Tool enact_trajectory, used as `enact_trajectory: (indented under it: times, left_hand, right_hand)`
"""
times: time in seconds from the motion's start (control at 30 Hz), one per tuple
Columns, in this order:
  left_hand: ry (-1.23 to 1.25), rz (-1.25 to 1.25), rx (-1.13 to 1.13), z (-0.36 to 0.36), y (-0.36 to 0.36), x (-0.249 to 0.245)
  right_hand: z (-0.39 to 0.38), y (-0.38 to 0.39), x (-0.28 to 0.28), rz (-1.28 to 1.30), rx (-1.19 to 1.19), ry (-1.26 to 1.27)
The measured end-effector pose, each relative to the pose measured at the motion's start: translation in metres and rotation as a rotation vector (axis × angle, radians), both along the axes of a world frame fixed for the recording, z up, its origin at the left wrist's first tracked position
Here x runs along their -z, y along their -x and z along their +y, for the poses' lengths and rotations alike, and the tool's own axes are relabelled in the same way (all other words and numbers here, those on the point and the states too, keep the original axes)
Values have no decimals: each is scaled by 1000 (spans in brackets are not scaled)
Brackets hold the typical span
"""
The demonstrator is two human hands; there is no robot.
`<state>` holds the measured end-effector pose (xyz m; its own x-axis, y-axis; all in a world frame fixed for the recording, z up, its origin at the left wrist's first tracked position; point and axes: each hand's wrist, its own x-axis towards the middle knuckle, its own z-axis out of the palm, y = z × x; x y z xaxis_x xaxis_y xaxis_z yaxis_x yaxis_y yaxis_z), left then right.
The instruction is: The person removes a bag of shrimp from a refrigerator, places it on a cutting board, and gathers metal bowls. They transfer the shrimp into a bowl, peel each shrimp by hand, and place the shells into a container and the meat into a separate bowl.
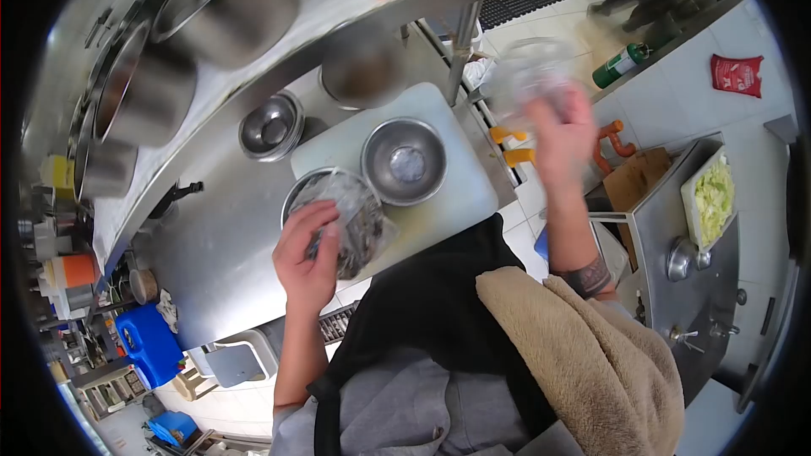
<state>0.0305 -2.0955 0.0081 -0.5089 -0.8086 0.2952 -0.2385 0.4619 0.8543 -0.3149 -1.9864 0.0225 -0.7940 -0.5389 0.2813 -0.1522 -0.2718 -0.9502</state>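
My left hand [308, 249] has its fingers curled over a clear plastic bag [361, 224] with dark contents. The bag lies across a metal bowl [296, 190] and overhangs the cutting board's near edge. Beside it, a second steel bowl [405, 160] stands on the white cutting board [460, 177], with a pale round patch at its bottom. Off to the right, my right hand [562, 135] is raised past the board, smeared by motion. It grips a clear plastic item [534, 67], too blurred to name more closely.
Stacked small metal bowls [272, 125] sit behind the board on the steel counter [203, 228]. Large steel pots [232, 13] line the shelf above. Orange handles [514, 145] stick out at right. A tray of chopped greens [710, 198] rests by the sink. A brown towel [583, 355] hangs over me.
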Motion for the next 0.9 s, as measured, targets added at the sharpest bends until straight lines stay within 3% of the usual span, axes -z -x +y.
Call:
enact_trajectory:
  times: [0.07, 0.2, 0.37, 0.43, 0.5, 0.57, 0.6, 0.67, 0.73, 0.8, 0.9]
  left_hand:
    - [-71, 8, -74, 4, 16, 6]
    - [-272, 117, -270, 13, 61, 8]
    - [-180, -21, -340, 27, 122, -11]
    - [-131, -104, -375, 37, 138, -20]
    - [29, -319, -344, 49, 151, -33]
    - [83, -387, -409, 60, 151, -41]
    - [101, -424, -462, 67, 145, -41]
    - [132, -499, -587, 73, 122, -35]
    - [74, -594, -743, 76, 92, -22]
    - [101, -647, -830, 78, 68, -10]
    - [89, -644, -738, 65, 50, -5]
  right_hand:
    - [17, 71, 3, 75, 247, 27]
    - [24, 180, 31, 44, 408, 135]
    - [-72, 251, 83, 331, 640, 5]
    - [-155, 310, 179, 535, 564, -217]
    - [-245, 360, 279, 683, 175, -569]
    - [-281, 381, 294, 576, 16, -810]
    - [-285, 390, 291, 526, 31, -703]
    - [-282, 374, 225, 396, 65, -484]
    - [-251, 333, 178, -90, -111, -125]
    - [-193, 292, 135, -152, -206, -62]
    - [-125, 229, 101, -143, -221, -21]
